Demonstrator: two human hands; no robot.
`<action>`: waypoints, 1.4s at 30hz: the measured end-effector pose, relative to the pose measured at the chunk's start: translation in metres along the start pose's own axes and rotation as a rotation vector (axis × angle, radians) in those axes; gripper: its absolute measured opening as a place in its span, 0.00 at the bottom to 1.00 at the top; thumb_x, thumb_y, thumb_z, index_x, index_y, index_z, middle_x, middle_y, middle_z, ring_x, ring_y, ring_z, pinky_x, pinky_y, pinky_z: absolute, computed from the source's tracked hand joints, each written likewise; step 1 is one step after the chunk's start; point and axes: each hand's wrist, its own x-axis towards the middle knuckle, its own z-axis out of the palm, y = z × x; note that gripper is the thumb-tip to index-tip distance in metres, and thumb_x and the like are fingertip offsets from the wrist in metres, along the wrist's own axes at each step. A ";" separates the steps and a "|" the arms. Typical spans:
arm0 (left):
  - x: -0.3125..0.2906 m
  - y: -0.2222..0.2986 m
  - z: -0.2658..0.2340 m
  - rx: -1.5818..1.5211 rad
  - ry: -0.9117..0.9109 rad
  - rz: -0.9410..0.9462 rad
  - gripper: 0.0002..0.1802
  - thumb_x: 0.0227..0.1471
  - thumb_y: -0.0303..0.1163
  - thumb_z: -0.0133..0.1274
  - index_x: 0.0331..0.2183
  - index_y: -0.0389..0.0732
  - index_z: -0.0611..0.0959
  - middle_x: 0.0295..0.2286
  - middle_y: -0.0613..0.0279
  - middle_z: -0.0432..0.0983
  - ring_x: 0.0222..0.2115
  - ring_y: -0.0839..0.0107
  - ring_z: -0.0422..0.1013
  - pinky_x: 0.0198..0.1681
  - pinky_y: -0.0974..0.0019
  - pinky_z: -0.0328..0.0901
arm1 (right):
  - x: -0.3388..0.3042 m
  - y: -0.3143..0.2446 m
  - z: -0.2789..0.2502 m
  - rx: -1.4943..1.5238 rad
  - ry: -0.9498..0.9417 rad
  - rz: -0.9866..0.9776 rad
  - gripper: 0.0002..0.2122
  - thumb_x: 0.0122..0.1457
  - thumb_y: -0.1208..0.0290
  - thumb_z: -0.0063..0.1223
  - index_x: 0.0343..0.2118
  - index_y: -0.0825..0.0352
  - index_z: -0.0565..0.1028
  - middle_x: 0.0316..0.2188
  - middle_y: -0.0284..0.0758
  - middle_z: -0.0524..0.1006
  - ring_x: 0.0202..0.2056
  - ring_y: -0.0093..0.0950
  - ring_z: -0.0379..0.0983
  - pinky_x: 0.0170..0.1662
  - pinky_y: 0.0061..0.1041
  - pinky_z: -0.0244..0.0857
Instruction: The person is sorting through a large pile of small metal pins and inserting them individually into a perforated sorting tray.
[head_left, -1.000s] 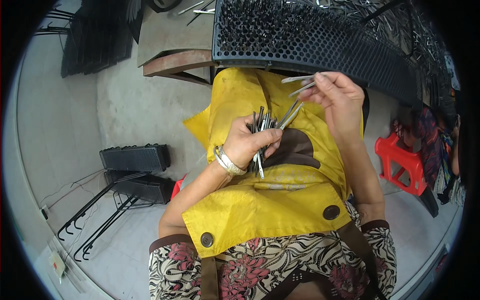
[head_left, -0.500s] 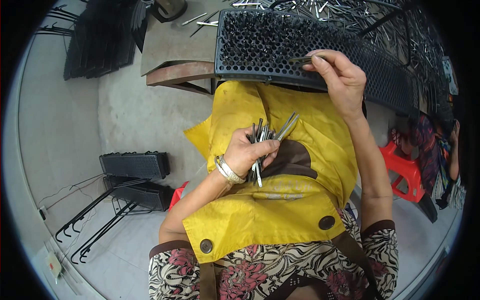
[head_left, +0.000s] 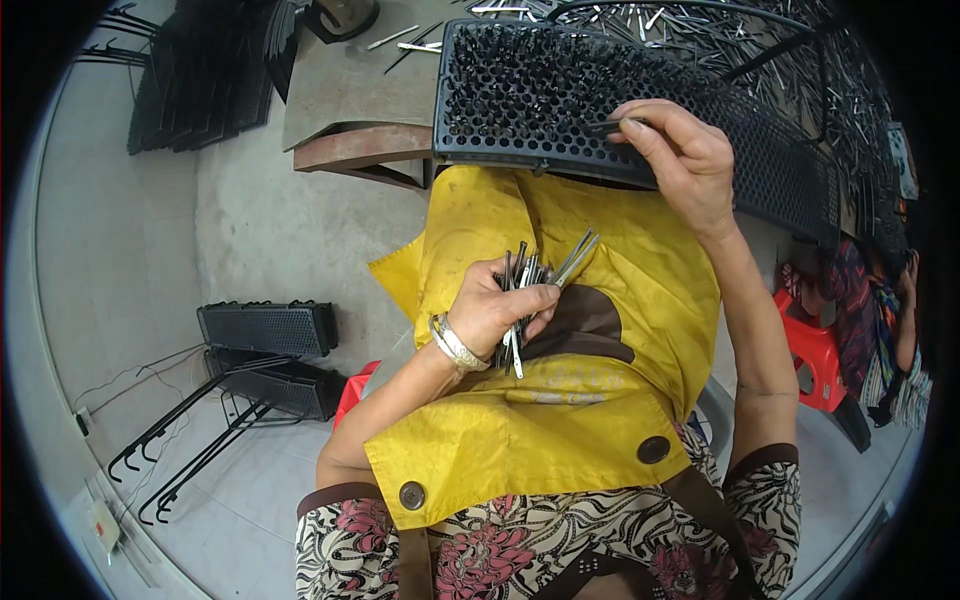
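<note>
My left hand (head_left: 502, 312), with a bangle at its wrist, is closed round a bunch of slim metal pieces (head_left: 517, 338) above my yellow apron. Two of them fan out past the thumb in a narrow V, like tweezers. My right hand (head_left: 690, 160) pinches one slim dark metal piece (head_left: 601, 127) between thumb and fingertips. Its end points left, over the near edge of a black perforated rack (head_left: 500, 153). Many dark pieces stand upright in the holes on the rack's left part. Whether the pinched piece touches a hole, I cannot tell.
Loose metal pieces (head_left: 690, 28) lie heaped behind the rack, under its black handle (head_left: 820, 80). More black racks (head_left: 268, 328) with long hooked rods stand at the left. At right, a person (head_left: 865, 310) is beside a red stool (head_left: 808, 350).
The piece in my right hand has dipped slightly and shows less of its length beyond the fingertips. My left hand keeps its grip on the bunch, almost unmoved.
</note>
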 end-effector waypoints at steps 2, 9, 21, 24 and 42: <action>0.000 0.000 0.000 -0.008 0.007 -0.004 0.06 0.41 0.26 0.55 0.22 0.34 0.75 0.15 0.61 0.69 0.11 0.76 0.63 0.13 0.76 0.55 | 0.002 -0.002 0.001 -0.097 -0.029 -0.026 0.04 0.51 0.82 0.48 0.30 0.76 0.73 0.29 0.38 0.75 0.29 0.24 0.74 0.32 0.18 0.68; 0.000 0.001 0.000 -0.009 0.005 -0.001 0.06 0.41 0.25 0.55 0.22 0.34 0.74 0.15 0.61 0.69 0.11 0.76 0.63 0.13 0.75 0.55 | 0.014 -0.011 0.010 -0.406 -0.153 -0.145 0.03 0.49 0.79 0.50 0.25 0.74 0.72 0.19 0.40 0.70 0.21 0.32 0.70 0.23 0.25 0.61; 0.001 0.001 -0.003 -0.004 0.000 0.014 0.06 0.42 0.25 0.54 0.23 0.34 0.74 0.16 0.61 0.69 0.11 0.76 0.62 0.13 0.76 0.55 | 0.023 -0.008 0.022 -0.875 -0.318 -0.139 0.09 0.51 0.73 0.48 0.18 0.71 0.67 0.16 0.43 0.69 0.22 0.41 0.68 0.26 0.35 0.61; 0.000 0.001 -0.002 0.000 -0.021 0.036 0.05 0.43 0.25 0.54 0.22 0.34 0.74 0.16 0.61 0.69 0.11 0.77 0.62 0.13 0.76 0.55 | 0.017 -0.014 0.019 -0.878 -0.292 -0.149 0.07 0.50 0.73 0.50 0.23 0.72 0.70 0.19 0.44 0.71 0.23 0.40 0.69 0.26 0.32 0.63; -0.003 0.000 0.004 0.000 0.069 0.057 0.05 0.42 0.24 0.54 0.25 0.33 0.74 0.16 0.61 0.70 0.12 0.77 0.63 0.13 0.77 0.55 | -0.065 -0.035 0.042 0.787 -0.022 0.778 0.07 0.52 0.80 0.49 0.34 0.74 0.70 0.26 0.40 0.75 0.24 0.25 0.73 0.25 0.19 0.69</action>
